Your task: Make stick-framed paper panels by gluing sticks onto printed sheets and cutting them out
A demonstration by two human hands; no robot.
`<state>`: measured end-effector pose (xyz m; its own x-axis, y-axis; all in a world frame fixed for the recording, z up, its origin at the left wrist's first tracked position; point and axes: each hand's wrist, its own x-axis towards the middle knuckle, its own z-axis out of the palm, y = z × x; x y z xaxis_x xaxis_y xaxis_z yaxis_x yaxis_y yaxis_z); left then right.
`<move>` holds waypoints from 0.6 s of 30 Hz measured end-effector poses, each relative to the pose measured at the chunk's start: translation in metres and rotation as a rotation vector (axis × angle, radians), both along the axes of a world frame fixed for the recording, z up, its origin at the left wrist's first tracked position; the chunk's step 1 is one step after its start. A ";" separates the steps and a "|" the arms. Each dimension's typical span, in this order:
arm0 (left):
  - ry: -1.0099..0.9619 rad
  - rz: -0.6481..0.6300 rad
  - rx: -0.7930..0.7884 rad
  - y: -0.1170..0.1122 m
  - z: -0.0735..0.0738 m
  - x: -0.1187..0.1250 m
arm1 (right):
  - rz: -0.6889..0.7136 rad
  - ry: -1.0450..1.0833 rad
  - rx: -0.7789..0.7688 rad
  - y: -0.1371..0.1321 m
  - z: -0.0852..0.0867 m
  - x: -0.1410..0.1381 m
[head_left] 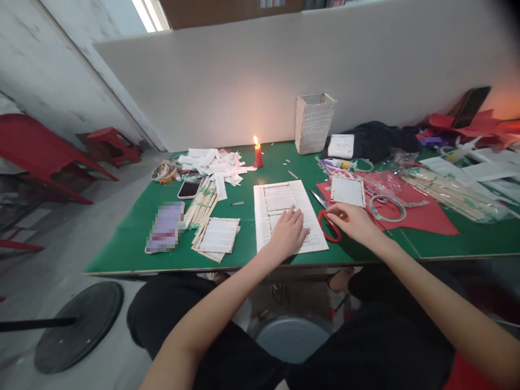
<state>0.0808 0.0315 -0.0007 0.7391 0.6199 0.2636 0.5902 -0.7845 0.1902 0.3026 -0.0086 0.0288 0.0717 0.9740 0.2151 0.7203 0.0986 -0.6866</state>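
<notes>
**Bare hands at a green worktop (130, 238), printed sheet and scissors under them.**
Left grip (289, 234) lies flat, fingers spread, on a white printed sheet (260, 216) bearing a thin wooden-stick frame (266, 203). Right grip (350, 222) sits at red-handled scissors (330, 226), blades pointing away across the worktop; hold not confirmed. Just beyond, a stick-framed white panel (348, 191) lies on red paper (430, 216). Left of the sheet: a second framed panel (215, 235), a bundle of wooden sticks (201, 203) and a smartphone (189, 188). Farther back, a lit red candle (258, 156) stands beside white paper scraps (211, 165).
</notes>
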 end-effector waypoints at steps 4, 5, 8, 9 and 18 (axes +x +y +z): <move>0.032 0.007 0.005 0.001 -0.001 0.003 | 0.061 -0.049 -0.025 0.007 -0.003 -0.015; 0.037 0.008 0.007 0.000 -0.001 0.003 | 0.078 -0.082 -0.014 0.011 -0.003 -0.021; 0.042 0.014 0.004 -0.001 0.001 0.004 | 0.107 -0.176 -0.053 0.021 -0.004 -0.038; 0.037 0.019 0.000 -0.001 0.001 0.004 | 0.103 -0.199 -0.054 0.022 -0.005 -0.043; -0.051 -0.059 0.066 0.003 0.003 -0.022 | -0.084 -0.071 0.050 0.031 -0.008 -0.065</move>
<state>0.0586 0.0345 0.0018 0.7582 0.5558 0.3409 0.5334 -0.8294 0.1660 0.2373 0.0222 0.0209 0.1357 0.9531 0.2706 0.7742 0.0684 -0.6293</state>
